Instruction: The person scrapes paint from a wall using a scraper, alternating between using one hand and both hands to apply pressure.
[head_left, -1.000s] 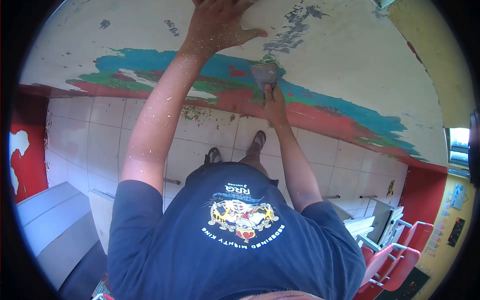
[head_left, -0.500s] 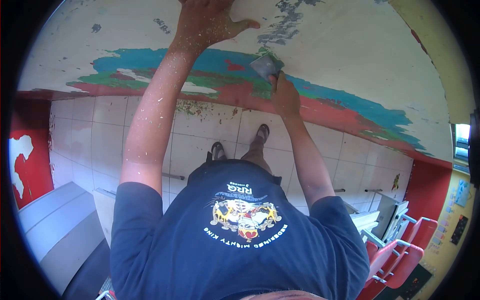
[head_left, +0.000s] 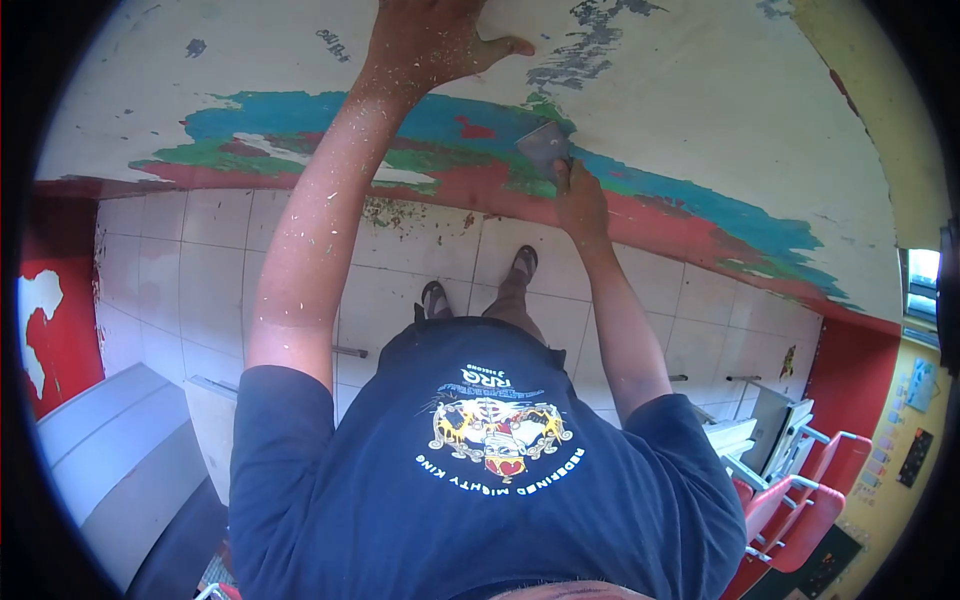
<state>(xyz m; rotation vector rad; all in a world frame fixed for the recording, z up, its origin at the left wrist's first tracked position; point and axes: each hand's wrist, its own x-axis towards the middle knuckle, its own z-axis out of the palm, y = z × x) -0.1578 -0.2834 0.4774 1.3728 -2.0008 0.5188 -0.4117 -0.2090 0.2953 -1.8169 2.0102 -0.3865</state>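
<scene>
My right hand (head_left: 582, 200) is wrapped around the handle of a putty knife (head_left: 543, 149). Its wide grey blade lies against the wall (head_left: 700, 120), over the blue and green band of exposed old paint (head_left: 640, 180). Higher up and to the left, my left hand (head_left: 425, 45) rests on the pale wall surface with its thumb stretched out; the tips of its other fingers are cut off by the frame edge. Light paint flecks dot my left hand and forearm.
Paint chips (head_left: 405, 215) lie on the tiled floor (head_left: 420, 255) along the wall's foot, near my feet (head_left: 522, 265). Red chairs (head_left: 800, 515) stand at the lower right. Grey-white furniture panels (head_left: 120, 440) are at the lower left, beside a red wall with peeled patches (head_left: 70, 340).
My right hand and the putty knife have shifted slightly down the wall, away from the green patch's top. My left hand stays on the wall; the view has moved a little.
</scene>
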